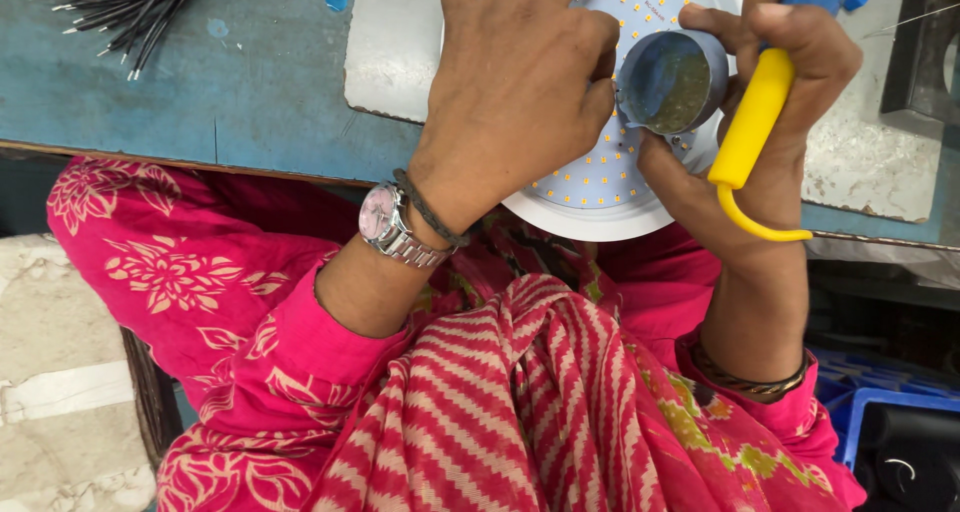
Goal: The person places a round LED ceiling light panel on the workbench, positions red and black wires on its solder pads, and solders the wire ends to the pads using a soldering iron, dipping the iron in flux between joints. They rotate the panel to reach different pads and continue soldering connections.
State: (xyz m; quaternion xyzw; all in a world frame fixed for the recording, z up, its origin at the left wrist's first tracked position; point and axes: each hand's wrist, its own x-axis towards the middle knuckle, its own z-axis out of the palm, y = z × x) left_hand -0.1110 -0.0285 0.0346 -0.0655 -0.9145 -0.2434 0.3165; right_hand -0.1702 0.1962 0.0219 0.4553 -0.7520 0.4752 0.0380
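Observation:
My left hand (pixel 515 82) lies flat, fingers spread, on a round white lamp disc (pixel 600 187) dotted with several small yellow light chips. It wears a wristwatch and a dark band. My right hand (pixel 790 82) grips a soldering iron (pixel 755 117) with a yellow handle, blue upper part and yellow cord; its tip is hidden. Between the hands a small round tin (pixel 672 80) of dark paste sits over the disc, touching my right fingers.
The disc rests on a grey plate (pixel 385 52) on a blue worktable (pixel 200 82). A bundle of black wires (pixel 120 7) lies at the far left. A blue crate (pixel 880 412) stands low on the right. My pink clothing fills the foreground.

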